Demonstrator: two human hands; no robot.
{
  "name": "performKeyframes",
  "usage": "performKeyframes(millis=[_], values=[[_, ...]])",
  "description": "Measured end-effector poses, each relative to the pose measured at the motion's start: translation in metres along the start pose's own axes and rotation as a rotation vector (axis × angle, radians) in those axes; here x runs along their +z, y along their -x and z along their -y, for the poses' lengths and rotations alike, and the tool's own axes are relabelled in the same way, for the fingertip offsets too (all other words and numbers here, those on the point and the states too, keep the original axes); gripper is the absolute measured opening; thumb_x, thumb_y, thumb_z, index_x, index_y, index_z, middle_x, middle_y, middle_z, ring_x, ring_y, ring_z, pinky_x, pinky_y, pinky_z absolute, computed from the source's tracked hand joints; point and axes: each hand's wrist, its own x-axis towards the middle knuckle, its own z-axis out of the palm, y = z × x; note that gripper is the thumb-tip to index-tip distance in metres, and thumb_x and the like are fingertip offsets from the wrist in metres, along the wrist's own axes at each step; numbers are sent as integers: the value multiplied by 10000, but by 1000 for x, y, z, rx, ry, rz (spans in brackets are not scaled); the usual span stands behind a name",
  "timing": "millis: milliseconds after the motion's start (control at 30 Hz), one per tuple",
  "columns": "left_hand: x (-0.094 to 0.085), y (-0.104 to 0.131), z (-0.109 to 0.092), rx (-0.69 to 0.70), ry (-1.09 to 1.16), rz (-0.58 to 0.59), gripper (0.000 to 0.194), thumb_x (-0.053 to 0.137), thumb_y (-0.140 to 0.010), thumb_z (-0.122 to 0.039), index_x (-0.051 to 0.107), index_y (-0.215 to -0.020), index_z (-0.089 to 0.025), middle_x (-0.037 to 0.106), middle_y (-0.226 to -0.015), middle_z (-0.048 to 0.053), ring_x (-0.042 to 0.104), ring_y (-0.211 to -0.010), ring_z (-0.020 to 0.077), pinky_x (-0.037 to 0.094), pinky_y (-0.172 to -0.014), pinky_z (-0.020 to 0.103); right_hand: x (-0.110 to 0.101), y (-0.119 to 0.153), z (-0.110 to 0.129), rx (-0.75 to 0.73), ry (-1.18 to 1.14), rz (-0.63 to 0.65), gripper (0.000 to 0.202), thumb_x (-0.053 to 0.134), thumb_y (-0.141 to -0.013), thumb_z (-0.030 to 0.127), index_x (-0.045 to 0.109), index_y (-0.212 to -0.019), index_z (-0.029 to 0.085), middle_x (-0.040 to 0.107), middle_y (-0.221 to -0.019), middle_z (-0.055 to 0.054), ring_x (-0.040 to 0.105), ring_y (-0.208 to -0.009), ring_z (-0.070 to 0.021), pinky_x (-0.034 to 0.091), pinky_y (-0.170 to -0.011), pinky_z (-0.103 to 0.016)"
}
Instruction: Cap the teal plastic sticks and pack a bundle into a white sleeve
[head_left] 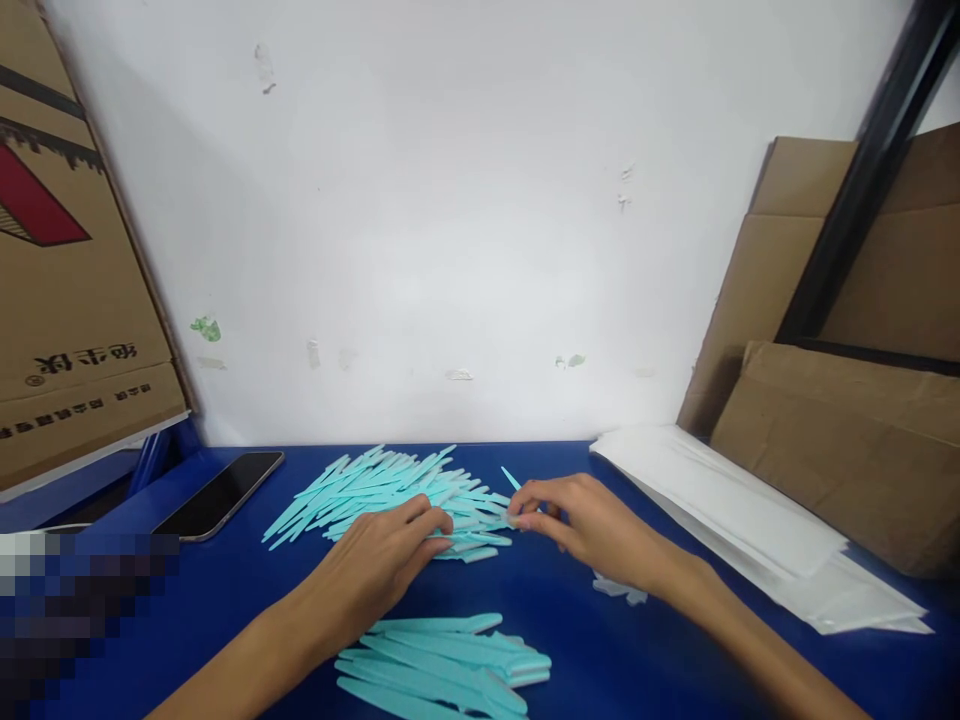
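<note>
A heap of thin turquoise plastic pieces (375, 485) lies near the wall on the blue table (247, 600). My left hand (394, 545) rests at the heap's near side, its fingers bent together; whatever they may hold is hidden. At the heap's right edge my right hand (562, 510) pinches a turquoise piece between thumb and fingers, while a pointed turquoise tip (511, 478) shows just above those fingers. Closer to me lies a smaller pile of turquoise pieces (442, 665), roughly side by side, touched by neither hand.
A phone (221, 495) lies at the left. White sheets or bags (735, 500) are stacked at the right, beside brown cardboard (840, 440). Small translucent scraps (621, 588) sit under my right forearm. A printed carton (75, 300) stands far left; a white wall (450, 220) closes the back.
</note>
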Motion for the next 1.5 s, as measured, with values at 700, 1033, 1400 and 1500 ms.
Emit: performKeyframes(millis=[700,1033,1400,1500], values=[[-2,4,-10,24,94,-91,168,415,-1037,-270,579,-1058,-238,606,-912,-17,384,-493,90,272,-502,249,20,3,15,-111,-92,-32,215,535,-986,332,732,-1014,249,759,-917,2,656,-732,-147,437,-678,-229],[3,2,-18,32,50,-148,203,398,-1040,-246,596,-1016,-211,619,-886,2,536,-577,111,328,-504,239,30,2,13,-144,-71,-66,241,512,-1002,372,717,-1063,262,759,-981,10,683,-833,-150,444,-736,-227],[-3,3,27,-233,-222,-106,369,306,-1022,-230,508,-1330,-201,564,-1164,124,574,-1021,274,478,-861,420,-5,4,-39,263,632,47,374,453,-991,491,707,-956,220,724,-896,-80,695,-808,-249,413,-626,-287],[-1,6,28,-246,-231,-28,385,393,-1012,-366,519,-1344,-218,551,-1236,133,544,-1111,312,445,-945,493,-4,6,-43,287,628,112,363,527,-944,540,695,-931,219,725,-900,-75,691,-794,-254,397,-616,-290]])
